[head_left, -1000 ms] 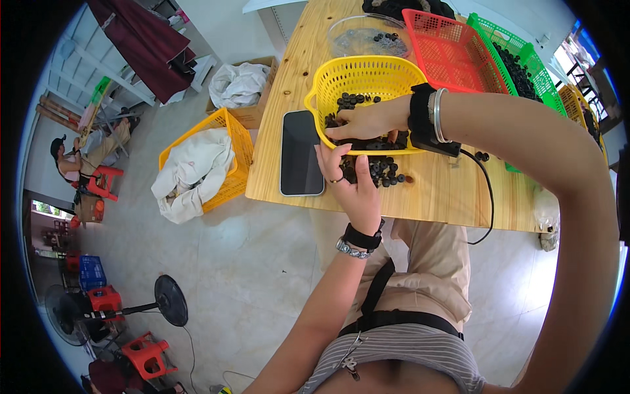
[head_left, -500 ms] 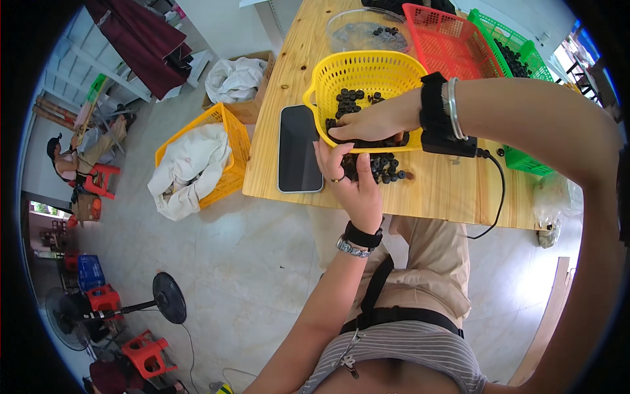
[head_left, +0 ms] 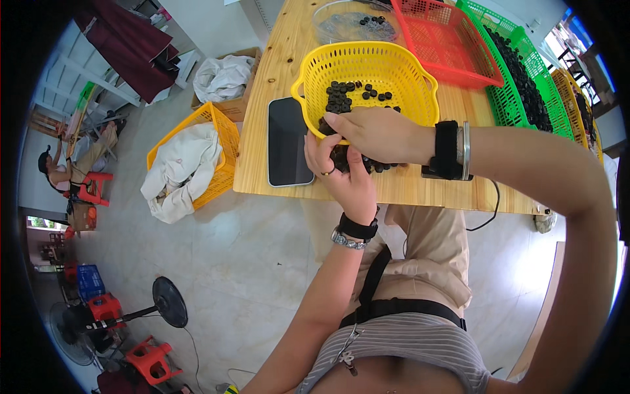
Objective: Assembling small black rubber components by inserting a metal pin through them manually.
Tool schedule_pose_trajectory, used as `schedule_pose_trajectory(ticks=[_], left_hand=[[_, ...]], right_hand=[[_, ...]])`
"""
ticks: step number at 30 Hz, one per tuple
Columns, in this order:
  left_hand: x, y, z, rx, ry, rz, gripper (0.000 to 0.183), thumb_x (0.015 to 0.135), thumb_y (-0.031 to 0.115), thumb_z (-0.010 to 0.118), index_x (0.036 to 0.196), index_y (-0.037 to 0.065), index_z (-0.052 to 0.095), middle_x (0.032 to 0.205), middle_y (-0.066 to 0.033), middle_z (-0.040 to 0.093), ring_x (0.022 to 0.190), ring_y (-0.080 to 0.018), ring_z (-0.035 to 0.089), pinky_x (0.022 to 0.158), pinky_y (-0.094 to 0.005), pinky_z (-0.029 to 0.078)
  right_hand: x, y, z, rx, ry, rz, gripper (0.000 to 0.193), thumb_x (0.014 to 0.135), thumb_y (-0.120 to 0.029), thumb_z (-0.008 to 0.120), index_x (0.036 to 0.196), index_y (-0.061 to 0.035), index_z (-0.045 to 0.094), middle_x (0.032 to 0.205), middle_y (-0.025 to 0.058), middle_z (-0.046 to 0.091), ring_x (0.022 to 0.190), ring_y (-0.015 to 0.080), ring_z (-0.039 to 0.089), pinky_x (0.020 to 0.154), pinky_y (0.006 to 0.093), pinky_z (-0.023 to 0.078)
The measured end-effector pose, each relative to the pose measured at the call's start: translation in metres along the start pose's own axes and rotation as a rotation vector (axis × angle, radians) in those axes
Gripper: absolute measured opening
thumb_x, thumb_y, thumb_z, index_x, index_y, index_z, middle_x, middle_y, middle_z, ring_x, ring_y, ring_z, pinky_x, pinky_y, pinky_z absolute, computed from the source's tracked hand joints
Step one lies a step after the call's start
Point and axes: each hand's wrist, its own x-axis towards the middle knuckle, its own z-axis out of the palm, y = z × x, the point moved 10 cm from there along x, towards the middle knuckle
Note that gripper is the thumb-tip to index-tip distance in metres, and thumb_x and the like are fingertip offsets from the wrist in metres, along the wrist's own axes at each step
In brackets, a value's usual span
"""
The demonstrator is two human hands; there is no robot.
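A yellow perforated basket (head_left: 387, 54) with side handles stands on the wooden table, holding many small black ring-like parts (head_left: 339, 98), mostly at its left side. My left hand (head_left: 344, 180) is at the near left rim, fingers bent against the basket and thumb raised. Reaching in from the right, my right hand (head_left: 387, 133) lies over the near rim with its fingers curled beside the black parts; whatever they hold is hidden. More black parts (head_left: 374, 165) lie on the table below the basket, partly covered by my hands.
Left of the basket lies a dark-screened phone (head_left: 290, 141). Beyond stand a clear round tray (head_left: 348, 29), a red basket (head_left: 446, 49) and a green basket (head_left: 558, 111) of black parts. A yellow crate (head_left: 220, 177) with white cloth sits on the floor, left of the table.
My right hand has drawn back from inside the yellow basket toward its near rim, fingers now more curled. My left hand stays by the rim. The whole view has shifted slightly.
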Motion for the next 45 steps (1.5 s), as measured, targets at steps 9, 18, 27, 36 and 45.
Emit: schedule_pose_trajectory(ticks=[9, 18, 27, 36, 45], left_hand=[[0.000, 0.002, 0.001, 0.054, -0.007, 0.012, 0.025, 0.088, 0.023, 0.054, 0.108, 0.010, 0.046, 0.131, -0.0171, 0.034, 0.122, -0.0337, 0.029, 0.099, -0.0446, 0.023], [0.003, 0.006, -0.002, 0.147, -0.002, 0.004, 0.023, 0.086, 0.008, 0.052, 0.108, 0.004, 0.044, 0.115, -0.0118, 0.042, 0.110, -0.0238, 0.040, 0.097, -0.0352, 0.028], [0.003, 0.010, -0.002, 0.211, 0.011, 0.024, 0.024, 0.086, 0.014, 0.055, 0.106, 0.004, 0.045, 0.116, -0.0127, 0.044, 0.113, -0.0263, 0.038, 0.097, -0.0362, 0.028], [0.004, 0.006, 0.000, 0.188, -0.004, -0.012, 0.024, 0.085, 0.015, 0.055, 0.106, 0.006, 0.047, 0.127, -0.0195, 0.037, 0.120, -0.0338, 0.030, 0.099, -0.0444, 0.023], [0.008, 0.010, 0.007, 0.199, -0.058, -0.015, 0.029, 0.088, 0.017, 0.051, 0.116, 0.008, 0.051, 0.136, -0.0176, 0.033, 0.126, -0.0374, 0.024, 0.102, -0.0430, 0.021]], right_hand=[[0.004, 0.021, 0.010, -0.036, -0.108, 0.118, 0.047, 0.090, -0.042, 0.030, 0.104, -0.0078, 0.059, 0.100, 0.0118, 0.061, 0.094, 0.0289, 0.057, 0.084, 0.0375, 0.042], [0.023, 0.034, 0.014, -0.029, -0.126, 0.133, 0.045, 0.079, -0.041, 0.045, 0.098, -0.0045, 0.063, 0.102, 0.0150, 0.061, 0.096, 0.0307, 0.056, 0.083, 0.0369, 0.043], [0.033, 0.042, 0.017, -0.033, -0.180, 0.109, 0.035, 0.076, -0.035, 0.057, 0.094, -0.0062, 0.063, 0.092, 0.0110, 0.062, 0.084, 0.0208, 0.057, 0.075, 0.0304, 0.042], [0.045, 0.048, -0.010, -0.152, 0.218, -0.031, 0.015, 0.065, -0.018, 0.063, 0.073, -0.0055, 0.066, 0.069, 0.0097, 0.064, 0.069, 0.0244, 0.061, 0.063, 0.0324, 0.047], [0.031, 0.063, -0.074, 0.092, 0.660, -0.016, 0.015, 0.071, -0.017, 0.063, 0.082, -0.0069, 0.065, 0.065, 0.0065, 0.061, 0.056, 0.0153, 0.057, 0.055, 0.0277, 0.045]])
